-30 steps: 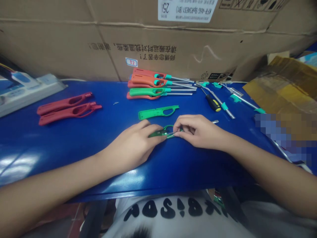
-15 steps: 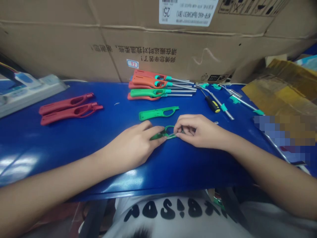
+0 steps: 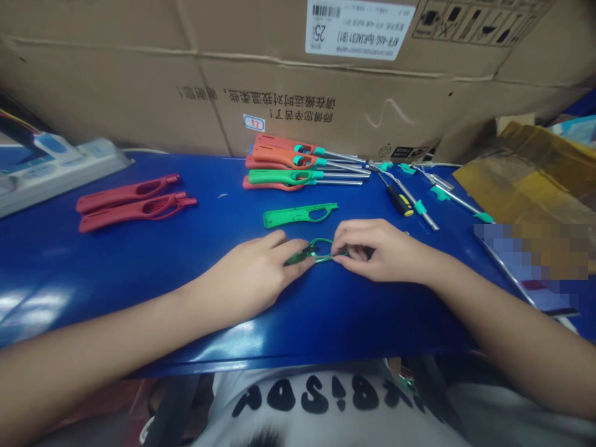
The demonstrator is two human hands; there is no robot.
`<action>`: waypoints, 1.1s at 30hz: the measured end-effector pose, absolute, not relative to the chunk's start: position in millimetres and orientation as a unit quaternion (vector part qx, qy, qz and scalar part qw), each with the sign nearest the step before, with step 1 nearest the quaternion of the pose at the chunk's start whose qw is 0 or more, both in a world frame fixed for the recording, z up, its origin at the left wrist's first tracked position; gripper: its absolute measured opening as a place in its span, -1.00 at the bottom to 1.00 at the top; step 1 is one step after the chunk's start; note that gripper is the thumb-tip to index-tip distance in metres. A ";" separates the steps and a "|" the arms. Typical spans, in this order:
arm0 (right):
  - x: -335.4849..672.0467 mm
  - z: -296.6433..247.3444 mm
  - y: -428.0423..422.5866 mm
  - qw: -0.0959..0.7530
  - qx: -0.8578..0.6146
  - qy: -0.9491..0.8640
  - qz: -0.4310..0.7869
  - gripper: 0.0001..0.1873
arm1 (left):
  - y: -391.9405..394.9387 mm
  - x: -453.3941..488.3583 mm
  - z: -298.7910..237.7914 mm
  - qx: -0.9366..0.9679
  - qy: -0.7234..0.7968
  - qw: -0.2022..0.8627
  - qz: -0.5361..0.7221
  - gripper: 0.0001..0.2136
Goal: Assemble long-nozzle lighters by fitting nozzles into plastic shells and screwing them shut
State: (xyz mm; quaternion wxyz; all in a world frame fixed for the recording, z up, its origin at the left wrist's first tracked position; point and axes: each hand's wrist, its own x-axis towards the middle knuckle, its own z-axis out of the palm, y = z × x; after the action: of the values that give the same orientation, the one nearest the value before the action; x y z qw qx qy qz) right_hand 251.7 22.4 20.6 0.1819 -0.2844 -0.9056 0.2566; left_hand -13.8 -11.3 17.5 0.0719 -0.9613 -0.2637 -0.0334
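My left hand (image 3: 254, 273) lies on the blue table (image 3: 116, 273) and grips the handle end of a green lighter shell (image 3: 313, 253). My right hand (image 3: 375, 249) pinches the front end of the same green shell, fingers curled close together. Most of the shell is hidden under both hands; only its looped trigger guard shows between them. A second green shell half (image 3: 298, 215) lies just behind my hands.
Two red shell halves (image 3: 133, 203) lie at the left. A stack of assembled lighters (image 3: 291, 166) sits by the cardboard boxes (image 3: 279, 68). A screwdriver (image 3: 399, 200) and metal tubes with teal tips (image 3: 454, 200) lie at the right. A white power strip (image 3: 56, 171) is far left.
Both hands stay on the green shell with only small finger shifts; the right hand's fingers have closed lower over its front end. The view has tilted slightly.
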 end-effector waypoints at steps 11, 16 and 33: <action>252.8 23.0 22.1 0.179 -0.280 -0.910 0.249 -0.94 | -16.1 -15.5 18.2 -0.960 -0.259 0.085 -0.058 -0.63; 253.8 22.5 24.6 0.192 -0.280 -0.893 0.297 -0.92 | -18.9 -15.9 17.7 -0.959 -0.257 0.084 -0.079 -0.65; 251.5 20.9 23.6 0.183 -0.294 -0.907 0.240 -0.98 | -20.0 -12.8 18.9 -0.956 -0.268 0.080 -0.090 -0.72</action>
State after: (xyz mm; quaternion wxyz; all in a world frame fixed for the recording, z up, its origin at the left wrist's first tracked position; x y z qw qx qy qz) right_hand 251.5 23.6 20.9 0.1827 -0.2939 -0.9071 0.2398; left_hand -12.8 -20.0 18.9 0.0796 -0.9559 -0.2681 -0.0896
